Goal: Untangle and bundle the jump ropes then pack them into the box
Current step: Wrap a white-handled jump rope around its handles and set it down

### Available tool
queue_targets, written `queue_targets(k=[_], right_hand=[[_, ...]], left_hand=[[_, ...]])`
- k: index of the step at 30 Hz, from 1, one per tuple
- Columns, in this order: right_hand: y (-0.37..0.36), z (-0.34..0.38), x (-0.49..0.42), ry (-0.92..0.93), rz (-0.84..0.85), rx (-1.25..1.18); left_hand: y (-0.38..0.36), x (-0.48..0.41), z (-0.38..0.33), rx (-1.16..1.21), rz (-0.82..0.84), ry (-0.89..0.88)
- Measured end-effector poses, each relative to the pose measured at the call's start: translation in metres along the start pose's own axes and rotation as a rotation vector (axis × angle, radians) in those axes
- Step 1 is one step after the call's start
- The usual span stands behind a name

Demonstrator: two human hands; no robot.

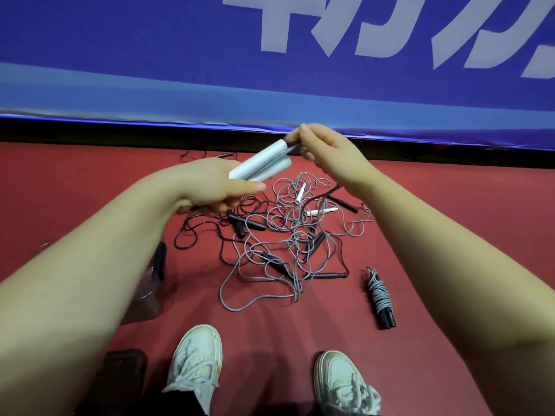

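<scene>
While one wound bundle lies at four o'clock of the tangled pile, the left hand grips two white handles and the right hand pinches their cord at twelve o'clock, so most untangling and packing seem left.

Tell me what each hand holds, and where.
Left hand grips the pair of white handles by their lower ends; right hand pinches the dark cord at their upper tips.
</scene>
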State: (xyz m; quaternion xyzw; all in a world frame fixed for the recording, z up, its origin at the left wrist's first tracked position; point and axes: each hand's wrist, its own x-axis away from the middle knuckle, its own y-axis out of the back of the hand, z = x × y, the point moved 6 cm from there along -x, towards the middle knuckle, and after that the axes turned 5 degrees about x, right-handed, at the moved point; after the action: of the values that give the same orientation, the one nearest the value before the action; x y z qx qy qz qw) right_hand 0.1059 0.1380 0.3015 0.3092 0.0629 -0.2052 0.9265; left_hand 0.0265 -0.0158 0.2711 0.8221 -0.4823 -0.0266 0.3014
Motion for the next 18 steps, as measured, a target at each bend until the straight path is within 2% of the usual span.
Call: queue_targets(k=[2,4,6,9,12,15,18], right_hand=[[-0.01,-0.001,0.002,0.004,0.035,0.06],[-0.017,-0.002,0.0,0.004,-0.033,0.028],[-0.02,0.001,0.0,-0.008,-0.14,-0.086],[-0.025,0.001,0.0,-0.015,-0.215,-0.35],[-0.022,0.002,0.004,0.031,-0.28,-0.385],[-0.02,0.002,0.001,0.051,-0.212,-0.347],[-0.006,0.012,-0.001,0.119,-0.053,-0.132]], left_hand=[[-0.003,0.002,0.003,0.015,0.034,0.004],[-0.009,0.002,0.003,0.028,0.075,0.0],[-0.016,0.002,0.001,0.074,0.102,-0.013],[-0.021,0.004,-0.004,0.209,0.136,-0.027],[-0.025,0.005,-0.004,0.361,0.157,0.001],[-0.024,0.003,-0.006,0.328,0.121,-0.029],[-0.021,0.002,-0.007,0.248,0.084,-0.058]])
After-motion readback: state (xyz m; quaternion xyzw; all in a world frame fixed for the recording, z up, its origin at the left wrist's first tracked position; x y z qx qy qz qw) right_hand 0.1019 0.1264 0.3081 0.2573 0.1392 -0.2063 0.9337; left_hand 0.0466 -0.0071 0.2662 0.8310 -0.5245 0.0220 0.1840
